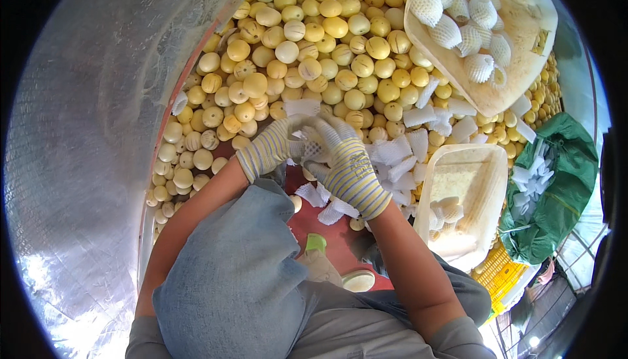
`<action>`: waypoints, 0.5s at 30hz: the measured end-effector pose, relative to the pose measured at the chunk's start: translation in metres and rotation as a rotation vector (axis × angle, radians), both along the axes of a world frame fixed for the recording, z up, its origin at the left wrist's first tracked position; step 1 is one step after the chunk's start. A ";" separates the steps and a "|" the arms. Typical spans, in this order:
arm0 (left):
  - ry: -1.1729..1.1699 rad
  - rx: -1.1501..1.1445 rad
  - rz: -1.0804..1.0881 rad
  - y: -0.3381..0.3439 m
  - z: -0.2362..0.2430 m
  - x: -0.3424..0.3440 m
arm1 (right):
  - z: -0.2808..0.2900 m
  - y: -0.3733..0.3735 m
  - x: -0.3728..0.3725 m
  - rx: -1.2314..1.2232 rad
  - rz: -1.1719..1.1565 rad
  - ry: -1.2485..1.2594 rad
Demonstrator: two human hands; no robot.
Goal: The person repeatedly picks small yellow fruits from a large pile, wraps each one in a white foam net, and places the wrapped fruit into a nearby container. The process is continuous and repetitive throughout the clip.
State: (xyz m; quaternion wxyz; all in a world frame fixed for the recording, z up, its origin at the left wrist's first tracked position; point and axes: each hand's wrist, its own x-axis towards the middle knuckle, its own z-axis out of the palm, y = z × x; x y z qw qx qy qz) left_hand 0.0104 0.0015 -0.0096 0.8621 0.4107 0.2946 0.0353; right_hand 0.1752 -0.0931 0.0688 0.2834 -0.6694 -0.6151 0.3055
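My left hand (269, 150) and my right hand (351, 170), both in white gloves with blue and yellow stripes, meet above my knees. Their fingers are closed round a white foam fruit net (312, 148). Whether a fruit sits inside it is hidden by the fingers. Just beyond my hands spreads a large heap of round yellow fruit (314, 32), some with dark streaks, which look like pepino melons. Loose foam nets (391, 152) lie beside my right hand, and a few more foam nets (330, 206) rest below it.
A white tub (424, 35) at the far right holds several netted fruits. Nearer stands another white tub (428, 192) with a few netted fruits. Right of it are a green sack (568, 182) of foam nets and a yellow crate (502, 277). A red-edged sheet (171, 91) bounds the heap's left.
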 end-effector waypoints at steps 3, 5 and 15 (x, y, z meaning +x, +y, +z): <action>-0.073 -0.072 0.016 0.000 -0.003 0.008 | 0.011 -0.004 0.013 -0.188 0.079 -0.003; -0.105 -0.167 0.072 0.003 0.004 0.005 | 0.002 -0.024 0.043 -0.203 -0.082 -0.055; 0.275 -0.004 0.399 0.011 -0.019 -0.010 | 0.046 -0.131 0.246 -0.826 -0.431 -0.543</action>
